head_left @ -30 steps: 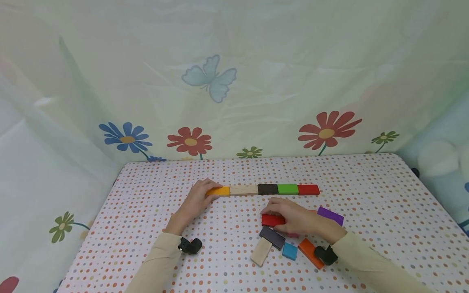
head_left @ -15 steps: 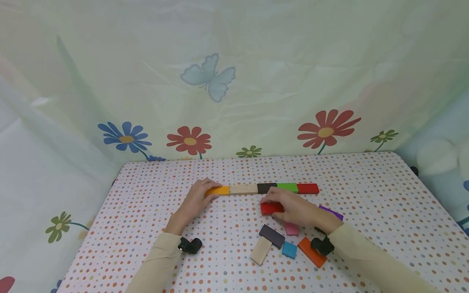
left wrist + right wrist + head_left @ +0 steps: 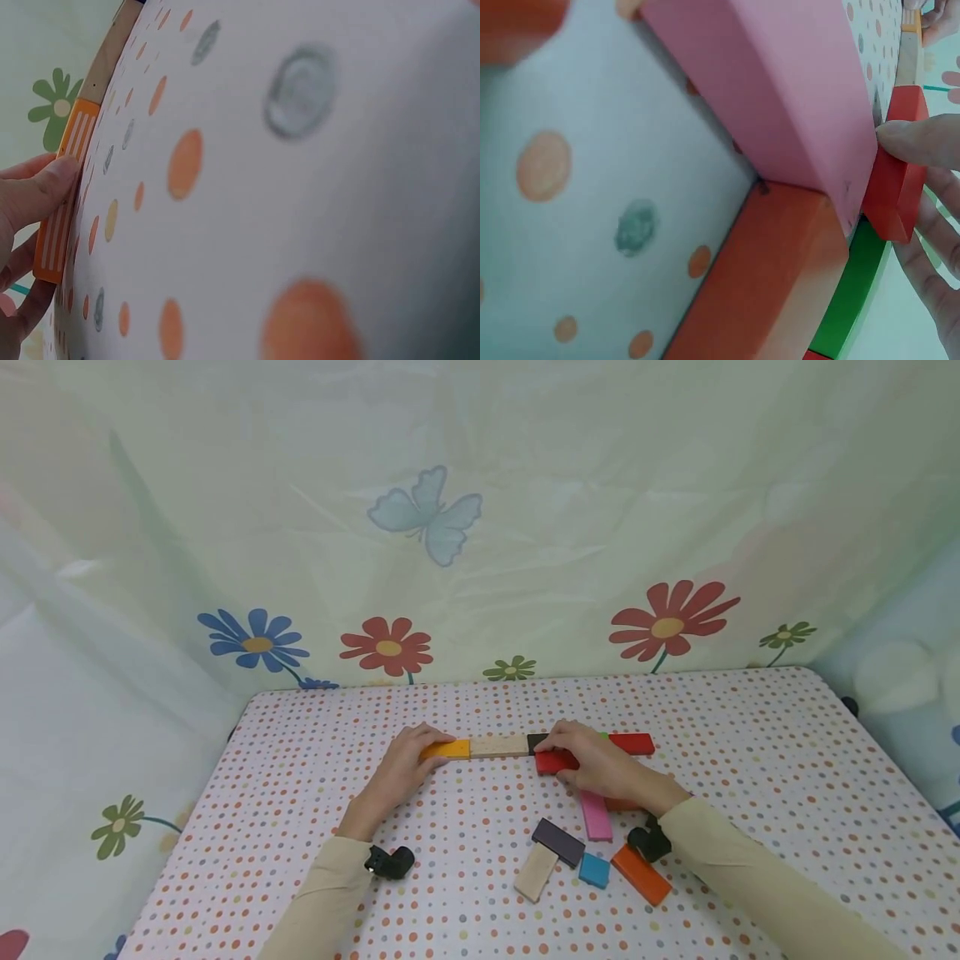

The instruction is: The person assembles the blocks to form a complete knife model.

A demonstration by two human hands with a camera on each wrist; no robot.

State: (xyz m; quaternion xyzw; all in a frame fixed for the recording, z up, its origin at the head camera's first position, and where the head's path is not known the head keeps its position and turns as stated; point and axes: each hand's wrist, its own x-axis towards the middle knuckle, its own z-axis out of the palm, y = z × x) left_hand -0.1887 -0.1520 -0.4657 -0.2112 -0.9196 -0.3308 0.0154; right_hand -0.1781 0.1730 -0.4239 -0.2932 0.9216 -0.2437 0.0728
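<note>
My left hand pinches the orange-yellow block at the left end of a row; in the left wrist view that block shows pale stripes between thumb and fingers. To its right in the row come a plain wood block, a black block, a green block and a red block. My right hand pinches another red block by thumb and fingers, just in front of the black one. It partly hides the black and green blocks.
Nearer me lie a pink block, a dark purple-grey block, a plain wood block, a small blue block and an orange block. Another orange block touches the pink one. A dotted cloth covers the table.
My right hand has carried the red block away from the loose blocks, up toward the row, uncovering the pink block. The left hand stays on the orange-yellow block.
</note>
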